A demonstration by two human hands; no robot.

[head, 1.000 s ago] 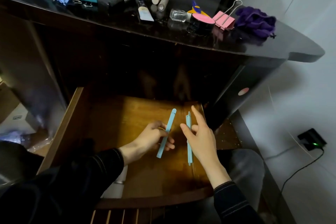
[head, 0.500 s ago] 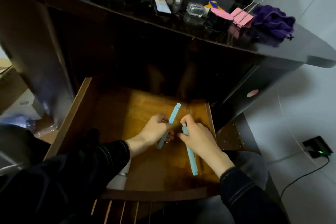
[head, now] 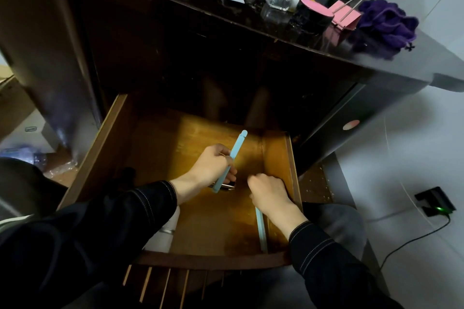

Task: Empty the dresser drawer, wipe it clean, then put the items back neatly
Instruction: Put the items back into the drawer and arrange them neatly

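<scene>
Second blue stick lies flat along the right wall of the drawer, lower end near the front corner. Right grip is curled over its upper end; the actual contact is hidden under the palm.

Left grip is closed round the blue stick, held tilted with its tip toward the upper right, off the drawer floor. A small dark item with a metal glint sits just under that grip; can't tell what it is.

The drawer is pulled out at frame centre and is mostly bare wood, so I read this as the put-back phase.

To do it well:
- Keep the right grip pinning the seated stick flush to the wall.
- Rotate the left stick parallel and lay it down touching the first, ends lined up at the front.
- Lower it, don't drop it.
- Clear the dark item first or the stick will rock on it.

A white cylinder stands at the drawer's lower left, under the sleeve.

Still out on the bench, upper right: glass bottle, pink binder clip, purple cloth.
</scene>
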